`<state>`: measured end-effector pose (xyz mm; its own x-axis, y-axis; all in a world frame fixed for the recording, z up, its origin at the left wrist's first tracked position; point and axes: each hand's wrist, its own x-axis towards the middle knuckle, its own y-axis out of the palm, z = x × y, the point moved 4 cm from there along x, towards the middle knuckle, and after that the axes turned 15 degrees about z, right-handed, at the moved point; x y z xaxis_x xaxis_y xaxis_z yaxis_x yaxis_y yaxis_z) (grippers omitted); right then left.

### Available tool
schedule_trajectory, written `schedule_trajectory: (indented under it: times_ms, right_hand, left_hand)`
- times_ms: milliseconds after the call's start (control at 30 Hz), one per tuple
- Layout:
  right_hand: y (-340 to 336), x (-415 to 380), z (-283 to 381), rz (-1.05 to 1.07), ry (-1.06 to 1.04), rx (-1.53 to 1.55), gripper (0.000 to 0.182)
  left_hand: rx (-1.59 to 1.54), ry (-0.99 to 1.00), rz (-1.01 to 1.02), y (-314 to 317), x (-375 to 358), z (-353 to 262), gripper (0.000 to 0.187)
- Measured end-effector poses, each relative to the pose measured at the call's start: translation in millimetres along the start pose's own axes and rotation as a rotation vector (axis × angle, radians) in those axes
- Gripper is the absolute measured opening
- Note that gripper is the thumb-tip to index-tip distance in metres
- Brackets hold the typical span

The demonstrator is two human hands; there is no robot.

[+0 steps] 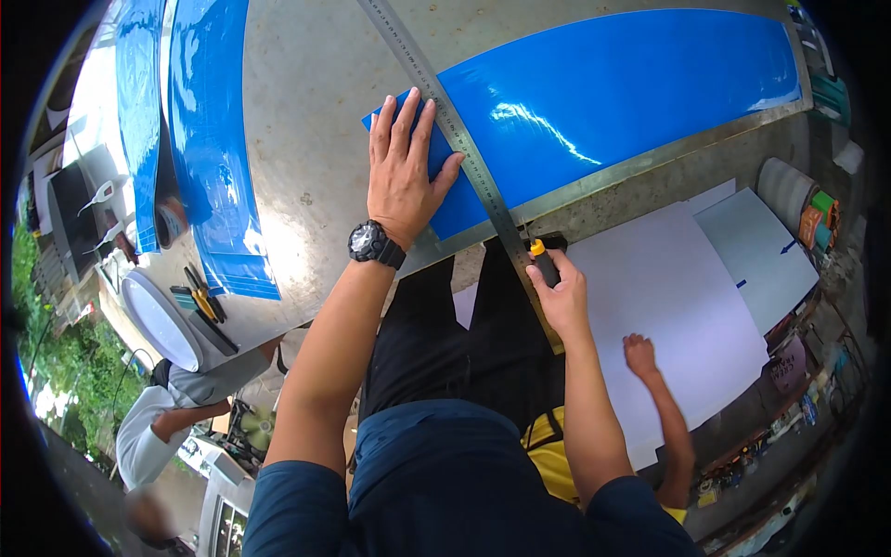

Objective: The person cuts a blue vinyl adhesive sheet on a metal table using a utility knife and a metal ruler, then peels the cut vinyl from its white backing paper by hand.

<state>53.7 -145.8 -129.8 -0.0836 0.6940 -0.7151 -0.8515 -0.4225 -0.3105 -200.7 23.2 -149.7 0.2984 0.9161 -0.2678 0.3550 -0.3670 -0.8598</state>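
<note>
My left hand (401, 176) lies flat with fingers spread on the left end of a blue sheet (613, 102), its thumb at the edge of a long steel ruler (455, 130). The ruler crosses the sheet at a slant and runs past the near table edge. Just beyond that edge, my right hand (563, 292) grips a screwdriver-like tool (543, 263) with a yellow-and-black handle. Its thin metal tip points at the ruler's side, near the sheet's lower edge.
More glossy blue sheets (209, 139) lie on the left of the metal table (306, 93). Pliers (206, 295) and a white oval tray (162, 320) sit nearby. A co-worker's hand (639, 355) rests over a large white sheet (664, 306) at right. Another person (167, 418) is at lower left.
</note>
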Motion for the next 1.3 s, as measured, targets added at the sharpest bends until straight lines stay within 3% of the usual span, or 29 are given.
schedule_trajectory:
  times_ms: [733,1300]
  right_hand:
    - [-3.1,1.0,6.4,0.010,-0.017,0.019,0.031]
    - [-7.8,2.0,15.6,0.045,0.014,0.058,0.024]
  left_hand:
    - [0.000,0.019,-0.006,-4.3,1.2,-3.7,0.075]
    - [-0.003,0.029,-0.015,-4.8,1.4,-4.1,0.075]
